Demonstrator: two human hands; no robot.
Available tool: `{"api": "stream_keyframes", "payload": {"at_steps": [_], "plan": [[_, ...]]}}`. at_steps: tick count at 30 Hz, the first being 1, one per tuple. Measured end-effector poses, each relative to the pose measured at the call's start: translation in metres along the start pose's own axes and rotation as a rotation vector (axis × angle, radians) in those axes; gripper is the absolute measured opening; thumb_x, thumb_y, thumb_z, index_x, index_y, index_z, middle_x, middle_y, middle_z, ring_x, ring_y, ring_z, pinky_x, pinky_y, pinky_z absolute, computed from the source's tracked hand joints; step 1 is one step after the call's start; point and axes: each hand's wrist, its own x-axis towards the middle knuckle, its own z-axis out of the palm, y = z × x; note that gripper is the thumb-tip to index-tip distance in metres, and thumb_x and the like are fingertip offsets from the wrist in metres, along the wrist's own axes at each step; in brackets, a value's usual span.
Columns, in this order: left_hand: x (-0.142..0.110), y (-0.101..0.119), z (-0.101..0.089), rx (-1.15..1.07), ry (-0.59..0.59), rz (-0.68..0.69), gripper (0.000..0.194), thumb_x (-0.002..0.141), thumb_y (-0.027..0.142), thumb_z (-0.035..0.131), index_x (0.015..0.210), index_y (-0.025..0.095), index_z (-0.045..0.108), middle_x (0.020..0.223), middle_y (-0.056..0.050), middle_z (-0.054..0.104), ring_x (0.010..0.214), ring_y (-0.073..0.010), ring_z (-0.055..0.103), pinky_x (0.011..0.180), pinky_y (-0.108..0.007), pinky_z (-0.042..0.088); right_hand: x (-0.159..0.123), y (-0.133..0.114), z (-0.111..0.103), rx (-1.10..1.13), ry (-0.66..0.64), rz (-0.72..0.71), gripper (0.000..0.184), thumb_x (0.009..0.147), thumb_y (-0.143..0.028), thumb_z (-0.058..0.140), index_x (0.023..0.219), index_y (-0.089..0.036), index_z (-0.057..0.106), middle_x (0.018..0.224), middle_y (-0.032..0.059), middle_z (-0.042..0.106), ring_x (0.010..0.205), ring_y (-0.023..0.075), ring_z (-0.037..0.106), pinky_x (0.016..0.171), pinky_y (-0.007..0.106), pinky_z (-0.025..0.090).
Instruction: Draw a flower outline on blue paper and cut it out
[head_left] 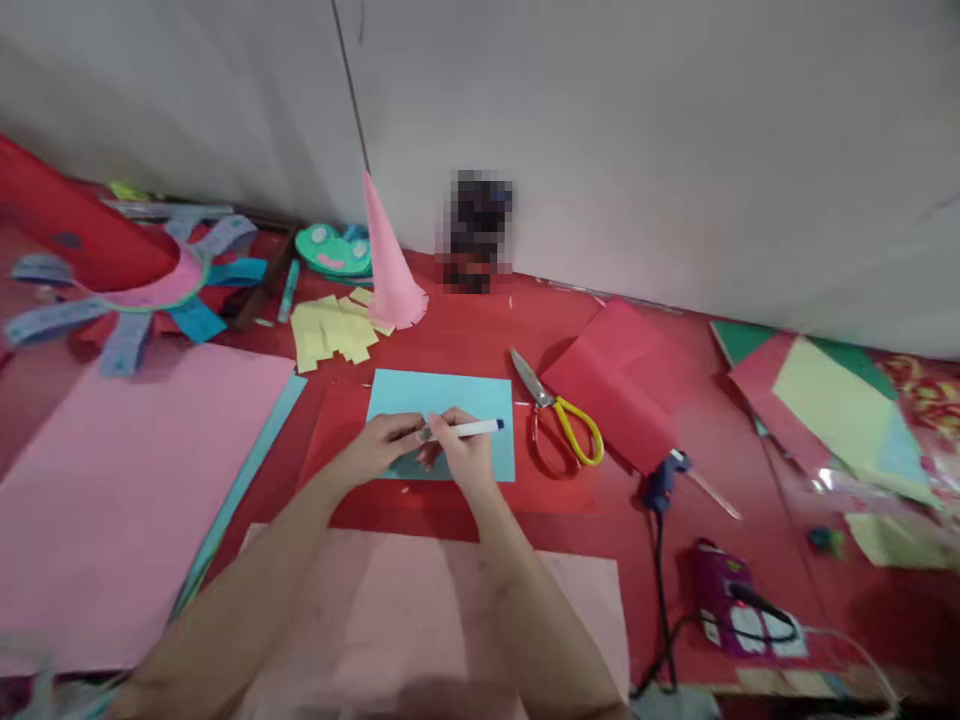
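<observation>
A white marker (474, 428) with a dark blue end lies across my right hand (466, 455), whose fingers are closed around it. My left hand (391, 442) meets the marker's other end, its fingers pinched together there; that end is partly hidden by the fingers. Both hands are over a light blue sheet of paper (442, 388), which rests on a red sheet (337, 420). To the right of the blue sheet are scissors (556, 403) with one yellow and one red handle, blades pointing away.
Pink paper (142, 480) covers the left; another pink sheet (390, 610) lies in front. Behind are yellow paper pieces (330, 330), a pink paper cone (391, 265) and a green frog-like cutout (330, 250). On the right are red paper (622, 380), a corded plug (663, 480) and a purple box (720, 590).
</observation>
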Motion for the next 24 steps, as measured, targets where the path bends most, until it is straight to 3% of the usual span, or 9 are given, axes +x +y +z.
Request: {"api": "stream_keyframes", "payload": {"at_steps": [5,10,16,24], "plan": [[-0.003,0.0,0.001,-0.032,0.014,-0.021,0.05,0.086,0.063,0.049,0.065,0.017,0.053,0.064,0.0,0.06,0.063,-0.0145,0.058,0.063,-0.025,0.045,-0.005,-0.001,0.002,-0.027,-0.014,0.016,0.039,0.073,-0.054,0.065,0.06,-0.019,0.052,0.042,-0.0025,0.058,0.033,0.0096,0.05,0.036,0.022,0.044],[-0.002,0.004,0.004,-0.05,-0.064,-0.058,0.047,0.085,0.061,0.051,0.066,0.018,0.053,0.066,0.0,0.059,0.065,-0.0159,0.059,0.065,-0.027,0.044,-0.014,-0.003,-0.005,-0.03,0.01,0.027,0.039,0.072,-0.054,0.065,0.06,-0.02,0.051,0.042,-0.0024,0.058,0.035,0.0107,0.053,0.035,0.021,0.044],[0.002,0.003,0.003,0.105,-0.012,-0.114,0.047,0.082,0.059,0.051,0.06,0.018,0.05,0.05,0.006,0.037,0.046,-0.0082,0.028,0.046,-0.023,0.023,-0.012,-0.003,-0.01,0.0,0.022,-0.002,0.038,0.069,-0.053,0.067,0.061,-0.019,0.053,0.041,-0.0031,0.058,0.032,0.0085,0.048,0.034,0.019,0.041],[0.004,-0.001,0.003,0.148,-0.039,-0.085,0.047,0.083,0.06,0.048,0.063,0.017,0.055,0.051,0.006,0.034,0.047,-0.0092,0.03,0.047,-0.023,0.023,-0.011,-0.006,-0.016,-0.044,-0.003,0.008,0.036,0.068,-0.05,0.069,0.059,-0.019,0.053,0.043,-0.0027,0.061,0.032,0.0079,0.049,0.033,0.017,0.039]]}}
